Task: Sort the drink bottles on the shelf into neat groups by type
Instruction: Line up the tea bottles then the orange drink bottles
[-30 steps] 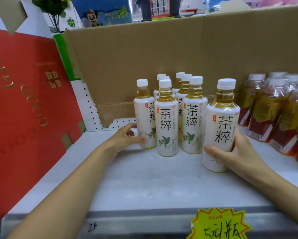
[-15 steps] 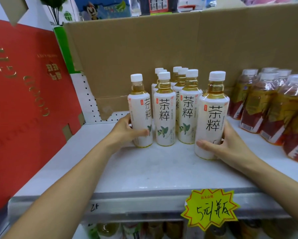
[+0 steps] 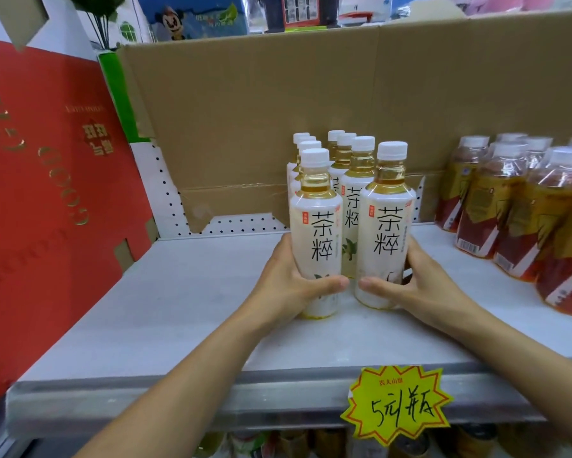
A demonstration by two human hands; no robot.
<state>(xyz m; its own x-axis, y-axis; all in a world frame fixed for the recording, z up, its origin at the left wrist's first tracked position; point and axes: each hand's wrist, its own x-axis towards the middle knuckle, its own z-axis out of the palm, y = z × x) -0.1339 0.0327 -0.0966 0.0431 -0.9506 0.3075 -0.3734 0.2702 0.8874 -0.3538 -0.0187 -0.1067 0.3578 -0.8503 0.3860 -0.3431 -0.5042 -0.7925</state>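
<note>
Tea bottles point(image 3: 352, 206) drawn into tight block
Left hand point(image 3: 287, 287), right hand point(image 3: 421, 287) each clamp one; earlier gaps closed.

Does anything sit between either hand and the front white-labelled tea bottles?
Nothing visible. The left hand grips the front-left white-labelled tea bottle directly, and the right hand grips the front-right white-labelled tea bottle.

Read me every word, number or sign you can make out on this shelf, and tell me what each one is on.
"茶粹": large black characters on the white bottles.
"5元瓶": handwritten on the yellow tag.
Small red print at the tag's top: too blurred to read.
Gold lettering on the red box: too skewed to read.
Labels on the amber bottles: blurred, unreadable.
</note>
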